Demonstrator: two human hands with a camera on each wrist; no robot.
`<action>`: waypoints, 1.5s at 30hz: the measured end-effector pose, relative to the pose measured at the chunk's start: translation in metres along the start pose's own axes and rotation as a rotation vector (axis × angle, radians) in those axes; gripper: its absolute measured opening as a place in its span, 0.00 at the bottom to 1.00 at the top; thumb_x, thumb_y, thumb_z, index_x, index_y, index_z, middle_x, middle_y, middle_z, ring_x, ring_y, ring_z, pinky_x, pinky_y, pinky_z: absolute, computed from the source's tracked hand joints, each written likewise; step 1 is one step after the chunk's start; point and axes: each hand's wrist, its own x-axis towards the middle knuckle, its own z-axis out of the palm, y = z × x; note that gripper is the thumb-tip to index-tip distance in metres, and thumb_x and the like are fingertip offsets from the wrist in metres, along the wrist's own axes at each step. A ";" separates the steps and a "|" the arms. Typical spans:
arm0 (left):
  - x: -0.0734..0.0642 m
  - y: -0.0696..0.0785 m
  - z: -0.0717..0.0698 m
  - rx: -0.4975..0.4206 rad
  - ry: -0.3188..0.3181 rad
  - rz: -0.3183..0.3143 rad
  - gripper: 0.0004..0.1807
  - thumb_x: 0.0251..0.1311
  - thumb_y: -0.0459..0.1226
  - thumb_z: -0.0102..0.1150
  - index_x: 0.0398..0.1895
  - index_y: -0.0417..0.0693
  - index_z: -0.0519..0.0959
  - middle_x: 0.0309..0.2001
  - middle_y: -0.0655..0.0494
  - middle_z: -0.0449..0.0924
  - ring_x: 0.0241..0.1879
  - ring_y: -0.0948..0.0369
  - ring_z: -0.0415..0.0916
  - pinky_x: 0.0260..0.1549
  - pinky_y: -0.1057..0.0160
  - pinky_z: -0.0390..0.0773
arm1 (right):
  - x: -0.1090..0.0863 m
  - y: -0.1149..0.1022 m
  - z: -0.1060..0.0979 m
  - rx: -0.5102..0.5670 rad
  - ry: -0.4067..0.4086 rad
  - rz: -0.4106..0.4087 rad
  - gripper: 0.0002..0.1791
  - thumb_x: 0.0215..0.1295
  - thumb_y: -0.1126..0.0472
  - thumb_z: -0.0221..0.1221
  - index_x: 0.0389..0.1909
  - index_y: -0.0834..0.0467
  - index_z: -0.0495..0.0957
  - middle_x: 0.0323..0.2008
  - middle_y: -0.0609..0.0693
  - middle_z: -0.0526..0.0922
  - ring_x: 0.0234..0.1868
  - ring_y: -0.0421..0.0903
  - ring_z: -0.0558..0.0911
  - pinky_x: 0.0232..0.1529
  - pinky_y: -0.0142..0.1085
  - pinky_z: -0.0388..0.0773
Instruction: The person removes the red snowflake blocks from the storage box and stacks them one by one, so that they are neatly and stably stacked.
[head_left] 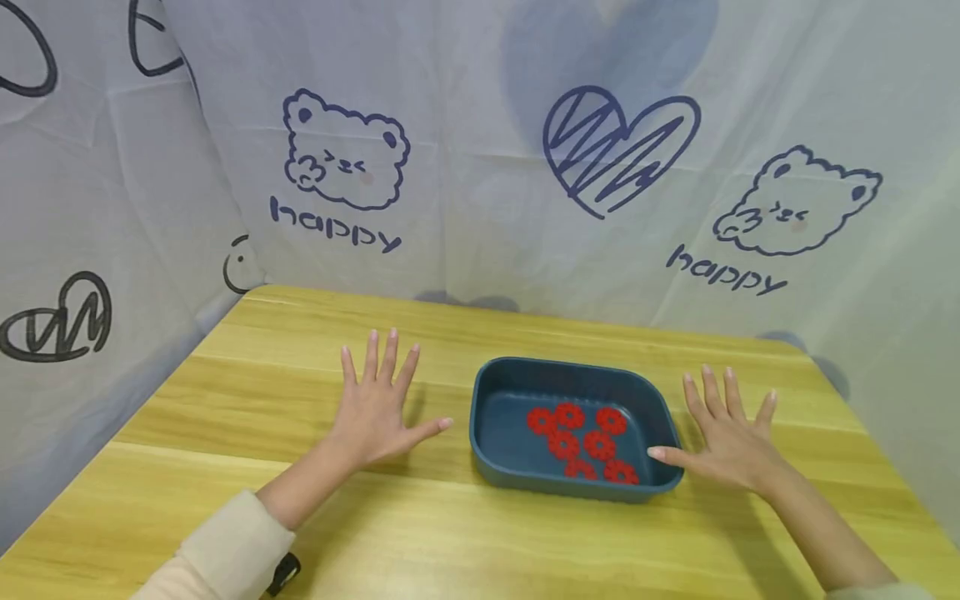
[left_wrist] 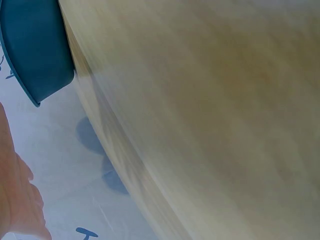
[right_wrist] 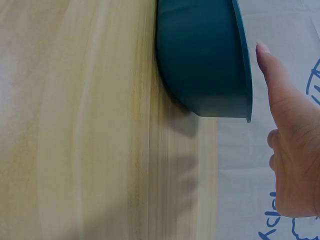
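A dark blue-teal rectangular basin (head_left: 517, 483) with rounded corners stands on the wooden table. Several red flower-shaped pieces (head_left: 563, 444) with holes in their centres lie loose on its floor. To its left, my left hand (head_left: 373, 417) is spread with straight fingers and holds nothing. My right hand (head_left: 731, 450) is spread the same way to the right, its thumb tip overlapping the basin's right rim in the head view. In the right wrist view, that thumb (right_wrist: 275, 70) appears apart from the basin wall (right_wrist: 205, 60). The left wrist view shows part of the left hand (left_wrist: 17, 190) below the basin (left_wrist: 35, 50).
The yellow wood-grain table (head_left: 405, 533) reaches back to a white cloth (head_left: 465, 167) printed with bears, hearts and the word happy. More of this cloth hangs at the left. A small black object (head_left: 283, 573) shows by the left sleeve cuff (head_left: 238, 537).
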 end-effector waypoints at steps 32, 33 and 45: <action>0.014 0.023 -0.015 -0.365 0.037 0.077 0.43 0.53 0.59 0.57 0.66 0.40 0.63 0.70 0.41 0.55 0.70 0.43 0.49 0.68 0.46 0.52 | -0.009 0.000 -0.008 0.266 -0.040 -0.156 0.59 0.47 0.38 0.65 0.71 0.63 0.46 0.71 0.66 0.49 0.70 0.67 0.48 0.67 0.61 0.44; 0.016 0.025 -0.016 -0.383 0.044 0.083 0.43 0.53 0.58 0.58 0.65 0.40 0.64 0.69 0.41 0.57 0.70 0.43 0.50 0.68 0.46 0.53 | -0.010 -0.001 -0.009 0.263 -0.046 -0.159 0.59 0.46 0.38 0.65 0.71 0.64 0.47 0.70 0.67 0.50 0.69 0.68 0.48 0.66 0.63 0.46; 0.025 0.050 -0.011 -0.502 0.027 0.120 0.36 0.54 0.53 0.60 0.61 0.39 0.70 0.64 0.42 0.66 0.66 0.45 0.60 0.61 0.45 0.65 | -0.017 -0.006 -0.008 0.233 -0.042 -0.200 0.54 0.46 0.41 0.67 0.63 0.74 0.59 0.64 0.73 0.58 0.64 0.74 0.57 0.56 0.67 0.59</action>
